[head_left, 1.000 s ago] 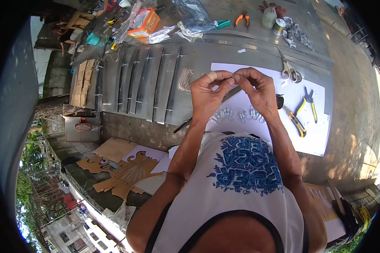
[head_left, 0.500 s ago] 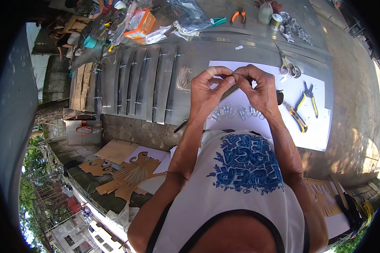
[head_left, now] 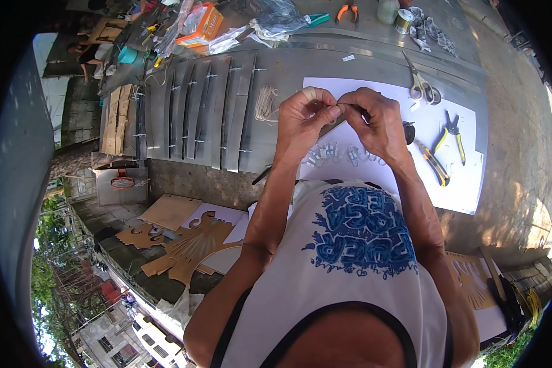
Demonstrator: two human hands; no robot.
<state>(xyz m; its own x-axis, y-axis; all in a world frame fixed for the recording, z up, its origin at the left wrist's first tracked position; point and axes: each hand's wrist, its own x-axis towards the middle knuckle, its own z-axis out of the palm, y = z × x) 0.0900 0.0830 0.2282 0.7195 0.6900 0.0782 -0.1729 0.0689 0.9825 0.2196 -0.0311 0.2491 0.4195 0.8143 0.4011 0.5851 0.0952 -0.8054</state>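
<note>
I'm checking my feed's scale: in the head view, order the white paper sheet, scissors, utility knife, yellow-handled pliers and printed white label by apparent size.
1. White paper sheet
2. Scissors, by a small margin
3. Utility knife and yellow-handled pliers: too alike to rank
4. Printed white label

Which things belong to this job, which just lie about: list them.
Apparently in the work: tiny piece pinched by left grip and right grip; small clear pieces; white sheet.

Apparently just lying about: orange-handled pliers; orange box; coiled cord.
</note>
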